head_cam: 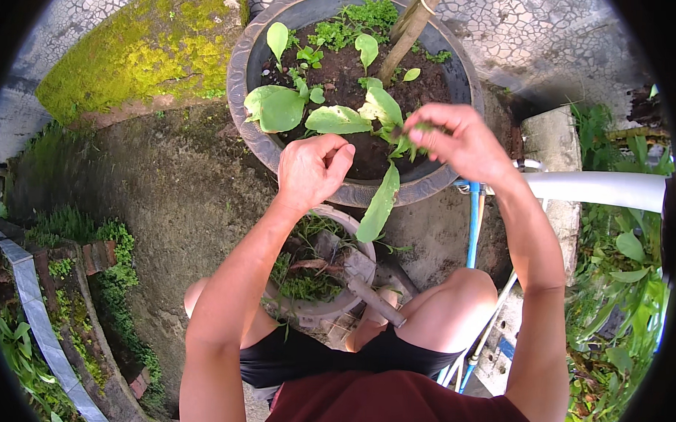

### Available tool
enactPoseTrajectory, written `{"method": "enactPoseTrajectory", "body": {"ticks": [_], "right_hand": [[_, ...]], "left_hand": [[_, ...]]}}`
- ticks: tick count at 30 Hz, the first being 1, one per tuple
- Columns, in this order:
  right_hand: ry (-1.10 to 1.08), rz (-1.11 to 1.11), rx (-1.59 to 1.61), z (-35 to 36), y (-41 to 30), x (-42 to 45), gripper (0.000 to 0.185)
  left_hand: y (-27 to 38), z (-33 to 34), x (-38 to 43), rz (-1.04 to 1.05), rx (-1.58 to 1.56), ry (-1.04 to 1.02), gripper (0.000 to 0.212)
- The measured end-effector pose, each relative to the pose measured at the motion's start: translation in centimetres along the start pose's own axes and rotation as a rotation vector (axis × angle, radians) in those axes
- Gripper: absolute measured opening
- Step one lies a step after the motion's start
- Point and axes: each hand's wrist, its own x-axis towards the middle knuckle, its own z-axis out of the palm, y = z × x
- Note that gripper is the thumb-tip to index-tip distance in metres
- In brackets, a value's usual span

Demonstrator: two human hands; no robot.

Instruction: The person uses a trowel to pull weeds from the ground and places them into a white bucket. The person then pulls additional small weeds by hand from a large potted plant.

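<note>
A large round planter (241, 124) with a patterned rim and dark soil (342, 80) stands before me. Over its right side, my right hand (463, 140) pinches a small green weed (421, 138) with a dark clump at its end, slightly blurred. My left hand (315, 166) is above the front rim with its fingers curled in; what may be inside them is hidden. Close by lies a broad green leaf (338, 120) of a leafy plant with pale, damaged patches (382, 106). A long leaf (380, 204) hangs over the front rim between my hands.
A woody stem (405, 49) rises from the planter's back right. Below, between my legs, a pail (367, 256) holds pulled greenery and debris, with a grey pipe-like piece (376, 301) beside it. A blue hose (473, 227) and white pipe (595, 189) run at right. A mossy block (148, 48) stands left.
</note>
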Motion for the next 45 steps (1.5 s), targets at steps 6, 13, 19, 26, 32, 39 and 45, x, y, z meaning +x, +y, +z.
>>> {"method": "enactPoseTrajectory", "body": {"ticks": [6,13,19,26,32,39,45], "right_hand": [[0.027,-0.437,-0.263,5.5,-3.8,-3.1,0.032],[0.089,0.047,-0.583,-7.1,8.3,5.7,0.031],[-0.282,0.142,-0.722,-3.5,12.5,9.3,0.035],[-0.25,0.13,-0.737,-3.7,15.7,10.2,0.007],[-0.158,0.027,-0.694,-4.6,13.0,8.9,0.011],[0.111,0.118,-0.227,-6.7,9.9,7.6,0.009],[0.22,-0.066,0.254,-7.7,5.4,4.6,0.012]], "left_hand": [[-0.3,-0.8,-0.3,-0.063,-0.093,-0.039,0.019],[0.0,0.1,0.0,-0.064,-0.05,-0.057,0.02],[-0.2,0.2,-0.1,-0.071,-0.012,-0.051,0.02],[-0.2,0.6,0.0,0.006,-0.009,-0.018,0.017],[-0.3,0.3,-0.1,0.004,0.003,-0.028,0.016],[-0.4,0.5,-0.1,0.001,0.015,-0.028,0.015],[-0.2,0.6,0.0,0.022,0.0,-0.004,0.018]]}}
